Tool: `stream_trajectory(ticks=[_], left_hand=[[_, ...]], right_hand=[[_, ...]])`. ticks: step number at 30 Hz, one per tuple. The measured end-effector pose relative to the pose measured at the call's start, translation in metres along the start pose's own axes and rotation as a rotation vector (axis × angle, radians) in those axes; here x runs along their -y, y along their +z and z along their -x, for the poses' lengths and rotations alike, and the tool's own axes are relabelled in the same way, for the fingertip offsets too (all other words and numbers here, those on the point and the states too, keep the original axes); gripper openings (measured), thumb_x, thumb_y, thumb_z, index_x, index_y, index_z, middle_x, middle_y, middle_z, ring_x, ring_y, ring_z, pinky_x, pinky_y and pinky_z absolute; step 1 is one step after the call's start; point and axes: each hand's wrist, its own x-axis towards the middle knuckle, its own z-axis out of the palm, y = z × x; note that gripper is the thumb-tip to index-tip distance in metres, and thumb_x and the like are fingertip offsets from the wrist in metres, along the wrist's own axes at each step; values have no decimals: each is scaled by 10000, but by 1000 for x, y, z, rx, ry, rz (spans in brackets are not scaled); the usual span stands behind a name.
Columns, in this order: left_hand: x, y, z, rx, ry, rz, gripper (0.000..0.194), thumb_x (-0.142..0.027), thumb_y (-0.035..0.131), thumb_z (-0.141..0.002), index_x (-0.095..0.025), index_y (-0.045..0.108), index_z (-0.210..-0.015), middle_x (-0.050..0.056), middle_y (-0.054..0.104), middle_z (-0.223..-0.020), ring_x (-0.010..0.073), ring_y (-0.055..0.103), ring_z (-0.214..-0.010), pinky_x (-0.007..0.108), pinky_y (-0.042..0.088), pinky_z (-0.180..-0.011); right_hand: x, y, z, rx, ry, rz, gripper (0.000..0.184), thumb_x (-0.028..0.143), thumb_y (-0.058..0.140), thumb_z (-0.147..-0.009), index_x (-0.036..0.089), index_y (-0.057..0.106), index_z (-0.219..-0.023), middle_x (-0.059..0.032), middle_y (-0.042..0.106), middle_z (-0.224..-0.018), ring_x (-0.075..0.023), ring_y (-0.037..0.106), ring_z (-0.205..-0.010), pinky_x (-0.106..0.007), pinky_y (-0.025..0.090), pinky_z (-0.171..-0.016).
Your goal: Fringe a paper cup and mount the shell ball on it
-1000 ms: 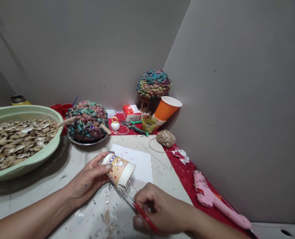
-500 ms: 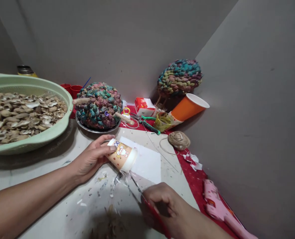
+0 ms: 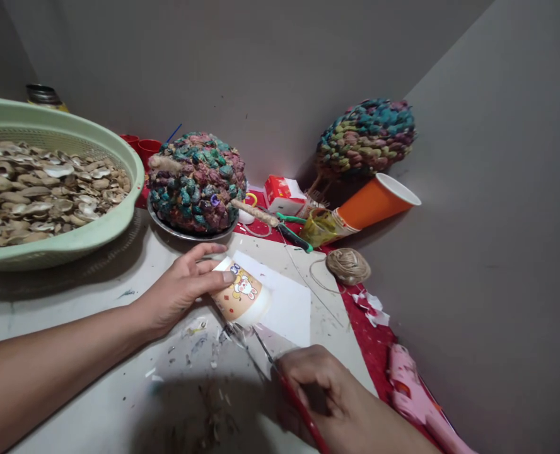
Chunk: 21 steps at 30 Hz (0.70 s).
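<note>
A small paper cup (image 3: 243,296) with a cartoon rabbit print lies tilted in my left hand (image 3: 180,291), thumb on its side and fingers behind it. Red-handled scissors (image 3: 303,410) are gripped in my right hand (image 3: 320,391), their blades parted and pointing up at the cup's white end. One blade tip is close under that end; whether it touches cannot be made out. Beneath the cup lies a white sheet of paper (image 3: 284,302). Just beyond my left hand, a round ball covered in painted shells (image 3: 197,183) sits in a metal bowl (image 3: 190,234).
A green colander (image 3: 95,243) full of shells stands at the left. Toward the back right are green-handled pliers (image 3: 294,236), a red-and-white box (image 3: 284,194), an orange paper cup (image 3: 374,202), twine (image 3: 349,266) and a second shell-covered ball (image 3: 367,139). A pink glue gun (image 3: 410,394) lies at right.
The view has shifted a little, so the things on the table sit slightly differently in frame. Both hands keep their grips, and the scissors remain beside the cup's white end.
</note>
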Motion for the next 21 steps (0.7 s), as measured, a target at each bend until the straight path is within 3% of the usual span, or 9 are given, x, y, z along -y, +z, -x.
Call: stream_trajectory(ticks=[8,21], left_hand=[[6,6,2,-12,34,-18,510,-268,833,-770,-194,543,-1183,70,727,-1054,201,689,-929,334,497,-855],[4,4,3,-66,68,-34,524,-288,847,-753,-195,561,-1182,57,736,-984,208,697,-889,335,499,-832]], right_hand=[[-4,1,0,13,-54,-17,460,333,641,-869,187,348,-545,34,372,-525,-87,343,-525,-234,255,-514],[7,-4,3,15,-85,77,411,318,650,-802,201,326,-577,36,362,-554,-103,327,-556,-251,237,-522]])
